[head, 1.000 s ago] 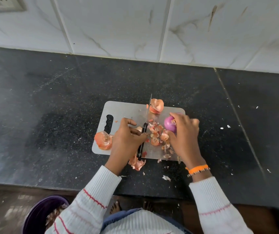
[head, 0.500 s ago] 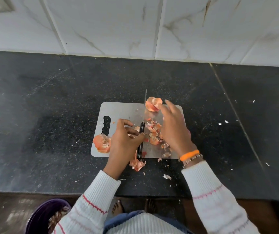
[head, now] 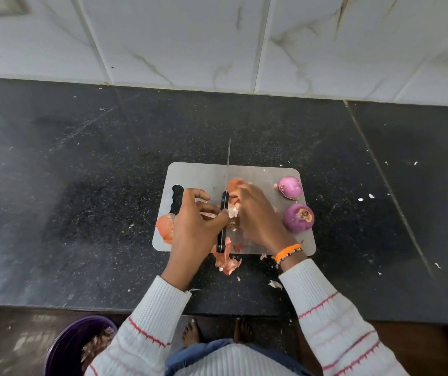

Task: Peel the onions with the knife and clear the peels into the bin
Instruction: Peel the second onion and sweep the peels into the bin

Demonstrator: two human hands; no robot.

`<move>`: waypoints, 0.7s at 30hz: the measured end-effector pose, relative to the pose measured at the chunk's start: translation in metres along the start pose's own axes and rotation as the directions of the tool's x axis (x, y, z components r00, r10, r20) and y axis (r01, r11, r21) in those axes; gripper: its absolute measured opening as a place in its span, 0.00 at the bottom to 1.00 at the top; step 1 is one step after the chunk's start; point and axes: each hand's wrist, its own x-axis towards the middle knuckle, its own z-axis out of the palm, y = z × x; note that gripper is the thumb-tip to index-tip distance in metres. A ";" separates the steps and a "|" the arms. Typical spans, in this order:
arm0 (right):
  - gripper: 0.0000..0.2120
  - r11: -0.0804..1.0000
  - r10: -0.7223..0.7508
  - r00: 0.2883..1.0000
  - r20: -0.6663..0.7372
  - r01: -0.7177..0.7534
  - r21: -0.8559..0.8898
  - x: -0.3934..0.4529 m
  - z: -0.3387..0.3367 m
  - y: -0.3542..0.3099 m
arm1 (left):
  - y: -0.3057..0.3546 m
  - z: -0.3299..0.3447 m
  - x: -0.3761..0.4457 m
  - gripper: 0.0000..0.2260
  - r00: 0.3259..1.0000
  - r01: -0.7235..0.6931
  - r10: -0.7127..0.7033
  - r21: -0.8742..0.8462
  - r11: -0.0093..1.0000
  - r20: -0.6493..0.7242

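Observation:
Two peeled purple onions, one (head: pixel 289 187) at the far right corner and one (head: pixel 298 217) just nearer, rest on a grey cutting board (head: pixel 195 175). My left hand (head: pixel 194 226) grips the black-handled knife (head: pixel 223 218), its blade pointing away past the board's far edge. My right hand (head: pixel 258 218) lies over a heap of orange onion peels (head: pixel 233 185) at mid-board, fingers curled on them. More peels lie at the board's left edge (head: pixel 164 227) and hang over its near edge (head: pixel 227 260).
The board lies on a black stone counter (head: pixel 81 199) backed by a white tiled wall (head: pixel 217 36). A purple bin (head: pixel 68 346) with peels inside stands on the floor at lower left. Small peel scraps (head: pixel 274 284) dot the counter to the right.
My right hand has left the peeled onion at the board's right side and drawn back onto the peel heap beside the knife. The left hand has kept its hold on the knife.

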 end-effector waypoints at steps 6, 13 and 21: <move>0.24 0.942 0.107 0.986 -0.125 -0.060 0.330 -0.041 -0.002 -0.010 | 0.006 0.000 -0.002 0.16 1.000 -0.019 0.019 0.029 0.999 0.013; 0.26 0.951 0.225 0.974 -0.006 -0.218 0.220 -0.030 0.022 -0.007 | 0.005 -0.012 0.002 0.15 1.000 -0.004 0.005 0.043 0.999 -0.025; 0.25 0.839 0.151 0.988 0.007 -0.132 0.529 -0.019 0.012 -0.032 | 0.007 -0.019 0.005 0.15 0.998 -0.022 0.025 0.051 0.998 -0.062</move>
